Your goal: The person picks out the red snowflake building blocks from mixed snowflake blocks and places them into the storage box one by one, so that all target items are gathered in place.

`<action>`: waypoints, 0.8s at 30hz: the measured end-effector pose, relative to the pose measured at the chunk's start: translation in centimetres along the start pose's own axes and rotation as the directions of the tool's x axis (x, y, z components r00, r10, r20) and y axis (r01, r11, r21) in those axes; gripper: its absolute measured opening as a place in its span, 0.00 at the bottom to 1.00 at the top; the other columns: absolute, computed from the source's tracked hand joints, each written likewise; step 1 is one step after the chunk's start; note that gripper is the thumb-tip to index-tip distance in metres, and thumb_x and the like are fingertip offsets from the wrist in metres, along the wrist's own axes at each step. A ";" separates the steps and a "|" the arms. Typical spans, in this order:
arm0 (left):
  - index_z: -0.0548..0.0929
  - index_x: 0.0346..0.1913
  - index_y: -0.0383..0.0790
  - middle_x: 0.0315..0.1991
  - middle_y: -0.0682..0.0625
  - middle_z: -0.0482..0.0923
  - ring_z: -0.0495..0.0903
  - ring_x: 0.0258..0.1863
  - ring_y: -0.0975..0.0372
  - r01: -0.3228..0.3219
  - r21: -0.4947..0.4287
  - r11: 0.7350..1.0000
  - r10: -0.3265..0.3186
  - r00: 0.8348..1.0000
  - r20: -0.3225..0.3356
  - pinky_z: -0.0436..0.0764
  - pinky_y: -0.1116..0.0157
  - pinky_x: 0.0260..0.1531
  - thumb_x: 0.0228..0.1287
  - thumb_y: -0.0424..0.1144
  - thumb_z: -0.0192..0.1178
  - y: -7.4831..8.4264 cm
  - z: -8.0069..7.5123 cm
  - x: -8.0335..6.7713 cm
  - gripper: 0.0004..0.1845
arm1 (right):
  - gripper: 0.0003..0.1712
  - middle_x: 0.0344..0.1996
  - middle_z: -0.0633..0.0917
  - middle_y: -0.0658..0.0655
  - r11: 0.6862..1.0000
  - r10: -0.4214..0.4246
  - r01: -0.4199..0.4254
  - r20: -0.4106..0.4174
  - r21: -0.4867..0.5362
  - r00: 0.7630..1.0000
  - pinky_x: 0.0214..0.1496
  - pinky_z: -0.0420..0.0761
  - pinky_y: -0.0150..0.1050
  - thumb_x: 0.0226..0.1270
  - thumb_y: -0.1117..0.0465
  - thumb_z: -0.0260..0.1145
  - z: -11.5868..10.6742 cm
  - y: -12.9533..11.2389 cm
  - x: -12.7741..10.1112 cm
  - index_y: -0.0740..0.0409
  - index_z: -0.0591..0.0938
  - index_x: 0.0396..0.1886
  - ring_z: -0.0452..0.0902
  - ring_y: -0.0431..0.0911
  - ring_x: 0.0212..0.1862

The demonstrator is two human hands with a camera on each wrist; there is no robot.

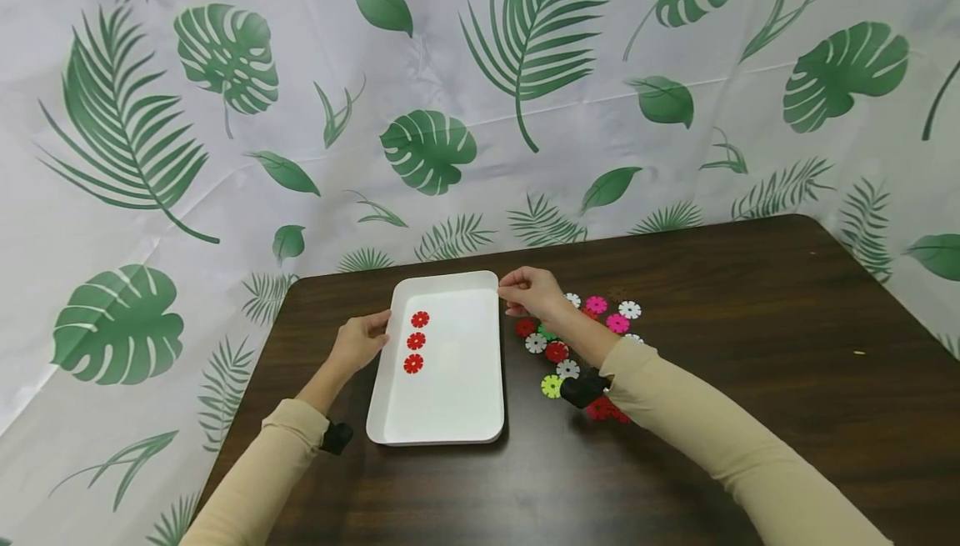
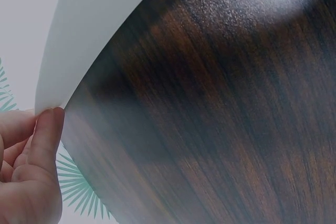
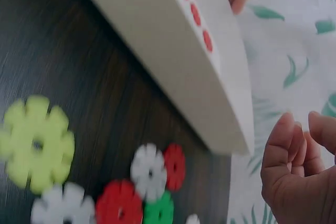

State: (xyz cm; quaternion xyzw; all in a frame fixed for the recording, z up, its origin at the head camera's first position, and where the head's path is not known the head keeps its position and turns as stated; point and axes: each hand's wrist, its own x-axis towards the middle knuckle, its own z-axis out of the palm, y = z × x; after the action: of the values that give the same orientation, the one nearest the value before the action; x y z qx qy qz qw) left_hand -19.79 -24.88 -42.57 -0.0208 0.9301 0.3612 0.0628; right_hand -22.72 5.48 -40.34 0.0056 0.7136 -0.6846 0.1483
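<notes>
At tray edges: left hand pinches left rim; right hand curled empty at far-right corner; discs crowd right.

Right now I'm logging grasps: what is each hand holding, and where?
The left hand holds the white tray at its left rim. The right hand is at the tray's far right corner; a grip cannot be told.
</notes>
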 end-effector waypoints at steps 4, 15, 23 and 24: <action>0.69 0.65 0.32 0.61 0.35 0.71 0.77 0.54 0.46 0.002 -0.003 1.000 -0.002 1.000 0.000 0.78 0.53 0.51 0.64 0.26 0.54 0.0 0.0 0.1 0.25 | 0.13 0.26 0.74 0.52 0.999 -0.006 0.005 -0.037 -0.032 0.999 0.37 0.85 0.36 0.65 0.66 0.61 -2.2 0.2 -0.4 0.68 0.75 0.47 0.73 0.40 0.24; 0.69 0.65 0.33 0.61 0.35 0.70 0.77 0.54 0.46 0.011 -0.003 1.000 -0.010 1.000 0.004 0.78 0.53 0.51 0.64 0.26 0.54 0.1 0.0 -0.1 0.25 | 0.18 0.31 0.76 0.52 0.998 0.006 -0.012 -0.089 -0.066 0.996 0.42 0.84 0.38 0.66 0.65 0.60 -6.9 2.1 -1.0 0.71 0.73 0.52 0.75 0.40 0.27; 0.69 0.65 0.32 0.61 0.35 0.70 0.77 0.54 0.46 0.003 0.011 1.000 -0.004 1.000 0.003 0.78 0.53 0.51 0.64 0.27 0.54 0.1 0.0 -0.1 0.25 | 0.20 0.35 0.77 0.54 0.993 0.005 -0.019 -0.123 -0.119 0.992 0.40 0.84 0.35 0.67 0.65 0.60 -9.5 3.4 -1.6 0.73 0.72 0.54 0.78 0.41 0.31; 0.69 0.65 0.32 0.61 0.35 0.70 0.77 0.54 0.45 0.002 0.011 1.000 -0.002 1.000 0.004 0.78 0.53 0.51 0.64 0.27 0.54 0.2 0.0 -0.2 0.25 | 0.20 0.35 0.77 0.54 0.992 0.003 -0.018 -0.126 -0.121 0.992 0.39 0.84 0.34 0.66 0.65 0.60 -9.8 3.6 -1.7 0.74 0.72 0.54 0.78 0.41 0.31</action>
State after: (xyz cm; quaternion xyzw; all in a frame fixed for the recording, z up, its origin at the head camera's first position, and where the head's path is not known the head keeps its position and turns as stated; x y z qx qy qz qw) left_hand -19.65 -24.77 -42.42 -0.0207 0.9320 0.3559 0.0651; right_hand -22.37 15.59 -43.30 0.0431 0.7620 -0.6372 0.1069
